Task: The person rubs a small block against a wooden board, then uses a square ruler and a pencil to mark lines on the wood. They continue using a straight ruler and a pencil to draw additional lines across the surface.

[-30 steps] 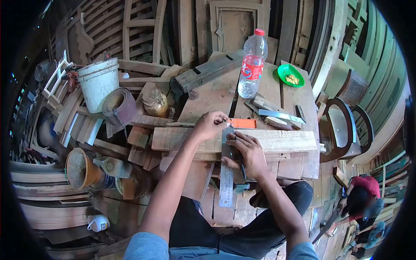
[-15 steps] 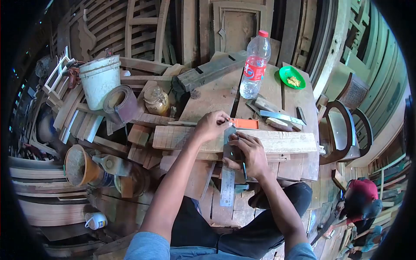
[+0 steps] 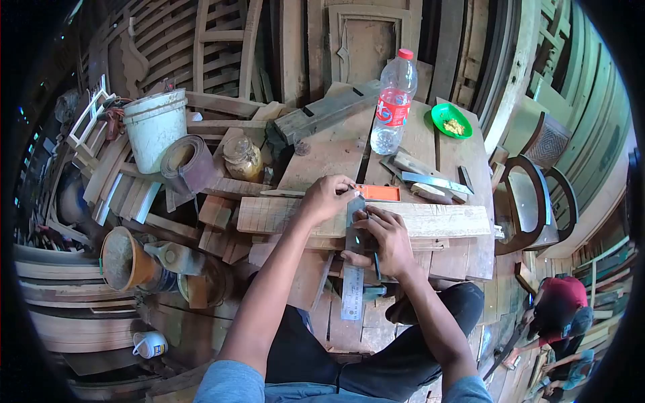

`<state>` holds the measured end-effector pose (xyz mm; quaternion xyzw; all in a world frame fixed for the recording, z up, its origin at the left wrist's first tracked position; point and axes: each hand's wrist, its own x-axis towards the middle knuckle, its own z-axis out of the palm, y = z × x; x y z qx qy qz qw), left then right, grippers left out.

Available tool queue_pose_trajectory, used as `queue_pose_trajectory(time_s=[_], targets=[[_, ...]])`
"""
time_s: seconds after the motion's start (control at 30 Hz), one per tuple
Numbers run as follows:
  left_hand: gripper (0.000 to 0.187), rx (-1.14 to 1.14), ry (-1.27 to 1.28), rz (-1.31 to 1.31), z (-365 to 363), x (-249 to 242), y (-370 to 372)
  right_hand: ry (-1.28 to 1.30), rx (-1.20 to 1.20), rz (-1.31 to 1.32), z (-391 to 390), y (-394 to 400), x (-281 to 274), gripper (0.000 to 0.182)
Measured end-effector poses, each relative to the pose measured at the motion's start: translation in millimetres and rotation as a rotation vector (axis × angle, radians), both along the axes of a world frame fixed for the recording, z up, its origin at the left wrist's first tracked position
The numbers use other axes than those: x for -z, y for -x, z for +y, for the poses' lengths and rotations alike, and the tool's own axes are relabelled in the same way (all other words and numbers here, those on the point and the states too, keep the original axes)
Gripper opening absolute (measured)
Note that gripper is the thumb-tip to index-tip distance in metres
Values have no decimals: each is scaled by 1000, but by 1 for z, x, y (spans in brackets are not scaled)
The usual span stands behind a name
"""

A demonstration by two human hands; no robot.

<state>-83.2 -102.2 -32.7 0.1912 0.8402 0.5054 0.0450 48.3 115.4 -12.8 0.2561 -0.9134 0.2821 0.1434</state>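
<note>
A pale wooden beam [image 3: 440, 220] with pencil lines lies crosswise in front of me. Across it rests a square with a steel ruler blade [image 3: 351, 292] and an orange stock [image 3: 380, 193], the stock along the beam's far side. My left hand [image 3: 329, 198] is closed, its fingers pinching the square's far corner. My right hand [image 3: 386, 242] is curled over the blade, thumb lying on the steel. A slim, dark pencil-like stick [image 3: 377, 266] pokes out below its fingers; the tip is hard to make out.
Behind the beam stand a water bottle [image 3: 393, 107], a green dish [image 3: 452, 121], a planer-like wooden block [image 3: 329, 111] and a loose blade [image 3: 437, 180]. Left are a white bucket [image 3: 156, 124], a sandpaper roll [image 3: 185, 164] and a jar [image 3: 242, 158]. Other people [image 3: 564, 305] work at lower right.
My right thumb has shifted slightly left across the ruler blade, and the slim stick has tilted a little. The left hand and the square stay almost in place.
</note>
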Motion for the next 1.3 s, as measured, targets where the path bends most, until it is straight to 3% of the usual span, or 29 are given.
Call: queue_pose_trajectory(time_s=[0.4, 0.53, 0.63, 0.67, 0.77, 0.8, 0.9, 1.03, 1.07, 1.17, 1.3], targets=[[32, 26, -67, -27, 1, 3, 2, 10, -12, 5, -2, -2, -4, 64], [31, 32, -30, -6, 1, -4, -4, 260, -23, -222, 14, 9, -5, 52], [33, 25, 15, 26, 1, -4, -3, 595, -21, -250, 24, 19, 7, 47], [33, 22, 32, 34, 1, -3, -4, 895, 5, -332, 15, 23, 19, 42], [39, -23, 41, 170, 1, -5, -12, 745, 103, -545, 40, 32, 10, 45], [40, -23, 30, 185, 1, -7, -14, 842, 131, -368, 30, 31, 6, 50], [43, -9, 8, 252, 3, -9, -16, 846, 211, -527, 38, 29, -10, 50], [37, 30, 11, 299, 3, -7, -16, 904, 104, -593, 34, 33, 5, 47], [35, 36, 16, 289, 2, -9, -17, 833, 83, -620, 37, 30, 4, 38], [28, 60, 61, 166, 0, -14, -17, 829, -43, -423, 28, 21, 10, 29], [24, 42, 40, 192, 2, -7, -14, 530, -166, -363, 33, 21, 3, 30]])
